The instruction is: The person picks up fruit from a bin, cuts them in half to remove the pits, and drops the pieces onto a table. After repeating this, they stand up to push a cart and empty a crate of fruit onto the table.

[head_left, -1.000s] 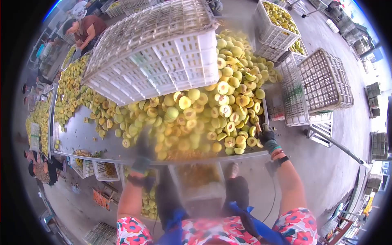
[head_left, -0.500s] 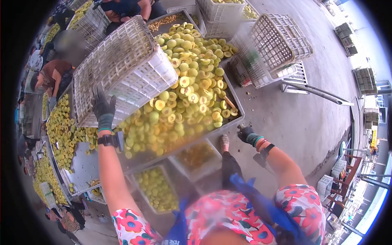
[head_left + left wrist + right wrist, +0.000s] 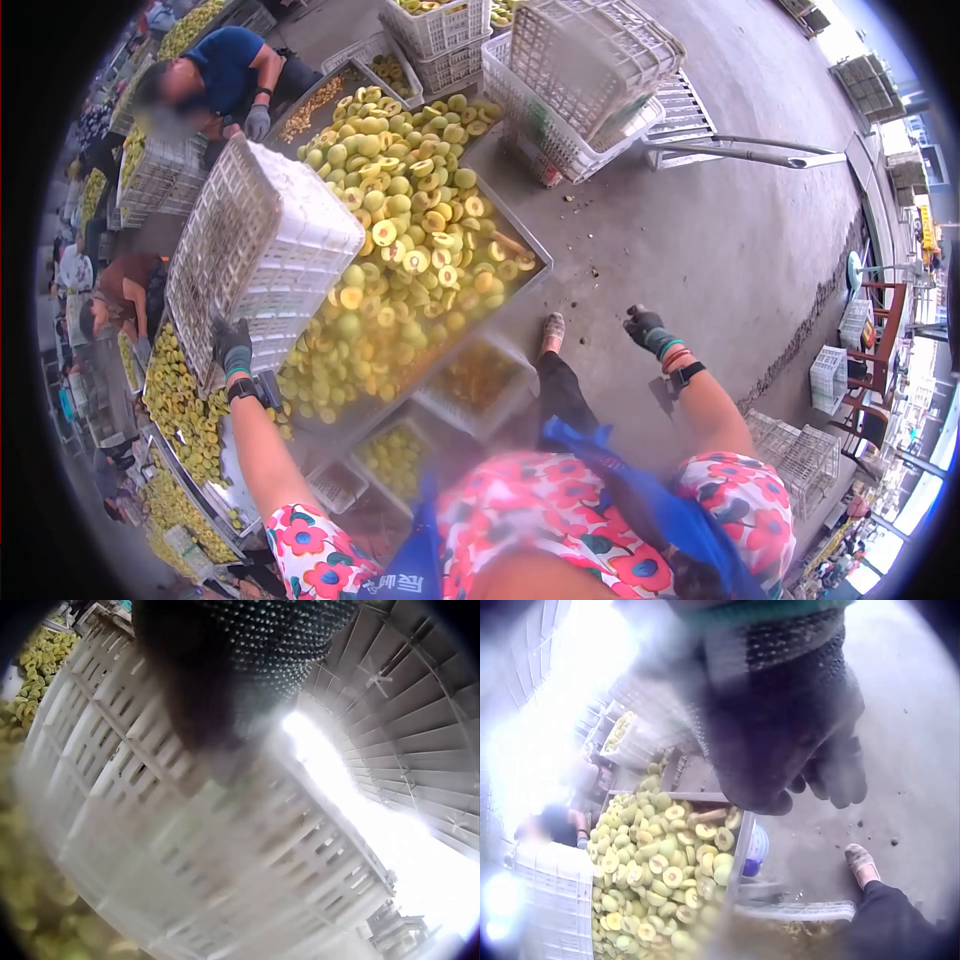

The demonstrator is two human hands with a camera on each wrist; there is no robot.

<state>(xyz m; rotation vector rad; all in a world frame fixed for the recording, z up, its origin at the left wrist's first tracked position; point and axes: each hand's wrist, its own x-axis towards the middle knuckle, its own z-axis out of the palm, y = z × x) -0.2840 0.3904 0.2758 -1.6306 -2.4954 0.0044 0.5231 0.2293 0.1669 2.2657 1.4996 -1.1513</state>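
A large white plastic crate (image 3: pixel 300 230) stands tilted on the fruit-covered metal table, its lattice side toward the left. My gloved left hand (image 3: pixel 232 348) presses against its near lower part, fingers extended along the lattice; in the left wrist view the crate wall (image 3: pixel 112 765) fills much of the picture below the dark glove (image 3: pixel 255 667). Beside the crate lies a heap of halved yellow-green stone fruit (image 3: pixel 400 220), some with brown hollows. My gloved right hand (image 3: pixel 648 328) hangs over the floor right of the table, fingers loosely bent, holding nothing.
A brown stick-like handle (image 3: pixel 512 243) lies at the heap's right edge. Below the table's near edge stand crates of fruit (image 3: pixel 395 455) and brown bits (image 3: pixel 475 385). Stacked white crates (image 3: pixel 570 90) stand beyond, near a metal cart (image 3: pixel 690 150). A person in dark blue (image 3: pixel 225 75) works across the table.
My left hand has come up from the table's near side onto the crate, which has shifted left. My right hand has left the fruit and moved out over the floor. The view has turned right.
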